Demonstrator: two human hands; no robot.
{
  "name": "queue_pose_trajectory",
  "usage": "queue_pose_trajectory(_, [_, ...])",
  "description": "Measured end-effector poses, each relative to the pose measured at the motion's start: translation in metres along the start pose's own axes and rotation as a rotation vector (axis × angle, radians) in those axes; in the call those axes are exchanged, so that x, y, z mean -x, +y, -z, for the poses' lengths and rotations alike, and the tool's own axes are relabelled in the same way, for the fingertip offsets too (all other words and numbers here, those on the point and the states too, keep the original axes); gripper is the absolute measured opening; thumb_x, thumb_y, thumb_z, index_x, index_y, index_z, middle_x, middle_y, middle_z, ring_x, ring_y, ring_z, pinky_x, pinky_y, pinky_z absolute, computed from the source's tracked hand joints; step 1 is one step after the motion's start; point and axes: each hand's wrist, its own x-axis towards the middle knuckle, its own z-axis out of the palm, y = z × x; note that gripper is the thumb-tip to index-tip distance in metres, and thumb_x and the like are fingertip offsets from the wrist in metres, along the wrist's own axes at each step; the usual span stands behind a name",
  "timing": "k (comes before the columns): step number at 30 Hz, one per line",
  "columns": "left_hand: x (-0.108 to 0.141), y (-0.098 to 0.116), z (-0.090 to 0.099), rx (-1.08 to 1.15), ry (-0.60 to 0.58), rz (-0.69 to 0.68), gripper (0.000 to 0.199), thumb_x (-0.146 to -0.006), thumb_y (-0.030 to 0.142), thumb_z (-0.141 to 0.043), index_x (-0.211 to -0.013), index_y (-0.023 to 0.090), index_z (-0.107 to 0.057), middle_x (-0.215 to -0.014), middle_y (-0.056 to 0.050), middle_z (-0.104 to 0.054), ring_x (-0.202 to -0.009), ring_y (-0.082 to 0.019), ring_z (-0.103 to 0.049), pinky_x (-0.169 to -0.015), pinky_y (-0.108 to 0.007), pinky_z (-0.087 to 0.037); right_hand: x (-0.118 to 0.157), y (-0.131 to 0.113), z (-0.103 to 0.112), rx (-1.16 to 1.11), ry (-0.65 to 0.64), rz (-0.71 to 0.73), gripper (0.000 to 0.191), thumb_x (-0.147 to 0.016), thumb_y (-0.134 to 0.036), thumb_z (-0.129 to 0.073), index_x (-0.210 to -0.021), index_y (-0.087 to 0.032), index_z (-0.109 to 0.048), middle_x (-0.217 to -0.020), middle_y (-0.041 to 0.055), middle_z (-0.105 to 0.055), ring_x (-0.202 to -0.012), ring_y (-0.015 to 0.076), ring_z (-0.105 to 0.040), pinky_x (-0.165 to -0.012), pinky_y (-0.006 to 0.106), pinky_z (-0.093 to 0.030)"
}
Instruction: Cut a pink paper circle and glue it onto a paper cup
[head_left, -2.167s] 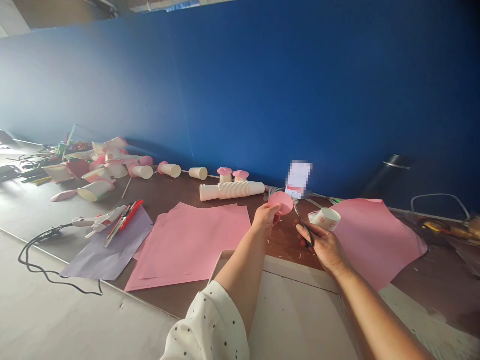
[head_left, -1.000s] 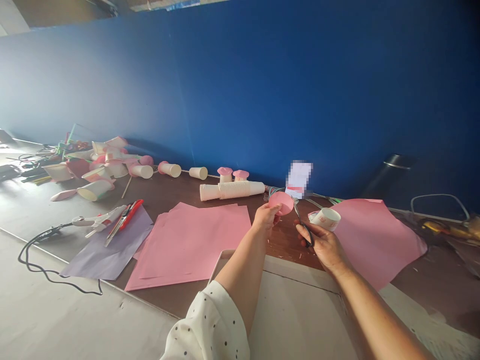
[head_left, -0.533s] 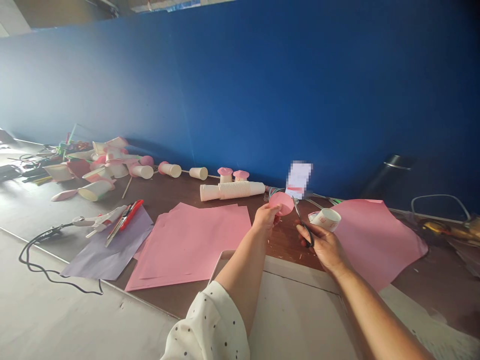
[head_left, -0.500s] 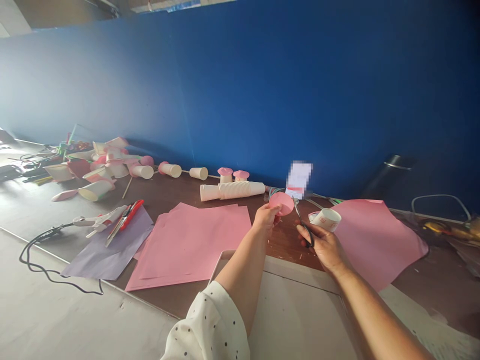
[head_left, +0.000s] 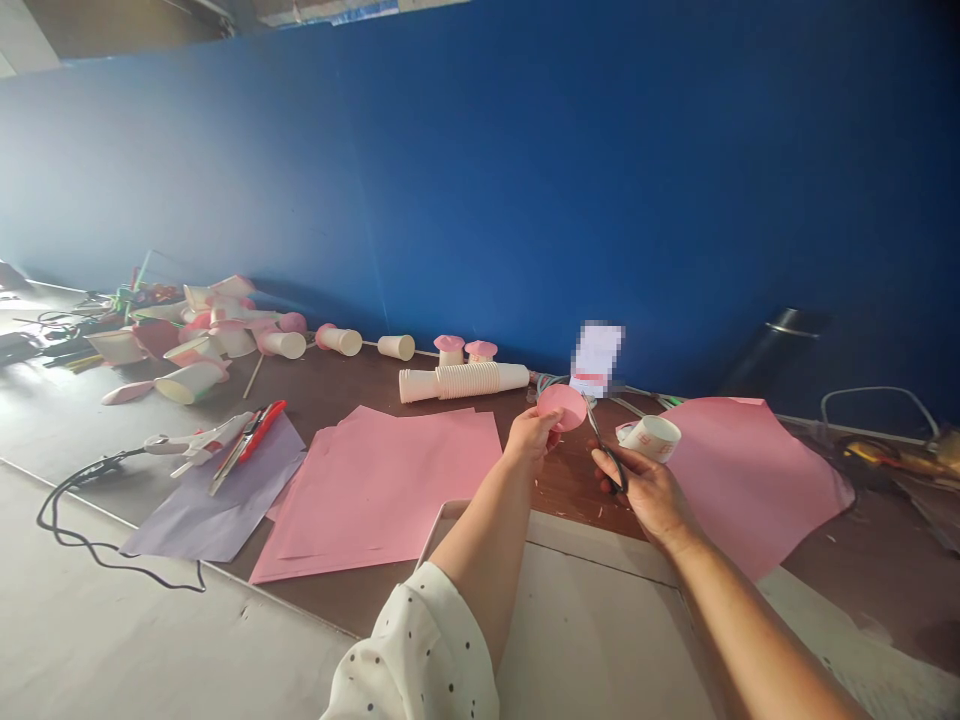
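My left hand [head_left: 534, 436] pinches a round pink paper disc [head_left: 562, 406] by its lower edge, thumb on top. Closed around the black handles of a pair of scissors [head_left: 615, 470] is my right hand [head_left: 649, 496]; the blades point up and left, their tips beside the disc's right edge. Just behind the right hand, a printed paper cup [head_left: 655, 439] lies on its side. Below the left hand, pink paper sheets [head_left: 390, 490] lie stacked on the brown table. Another pink sheet [head_left: 757, 480] spreads out to the right of the cup.
A long stack of nested paper cups [head_left: 480, 381] lies near the blue partition [head_left: 480, 180]. Two pink-topped cups [head_left: 449, 349] stand behind it. At left are a glue gun [head_left: 202, 445], a red utility knife [head_left: 251, 440], purple paper [head_left: 225, 510] and piled pink-and-white cups [head_left: 191, 380].
Almost nothing differs. Both hands, the disc and the scissors keep nearly the same positions; the whole view has shifted very slightly.
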Motion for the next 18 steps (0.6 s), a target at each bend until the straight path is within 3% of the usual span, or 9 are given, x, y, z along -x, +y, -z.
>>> queue_pose_trajectory(18, [-0.0002, -0.0012, 0.0006, -0.001, -0.009, -0.002, 0.021, -0.063, 0.022, -0.077, -0.077, 0.013, -0.064, -0.064, 0.0, -0.057, -0.055, -0.006, -0.049, -0.057, -0.02, -0.043, -0.0019, 0.0052, -0.0001, 0.007, 0.003, -0.005, 0.054, -0.068, -0.059, -0.072, -0.109, -0.022, -0.072, -0.071, 0.0005, -0.066, -0.06, 0.0144, -0.059, -0.047, 0.023, -0.037])
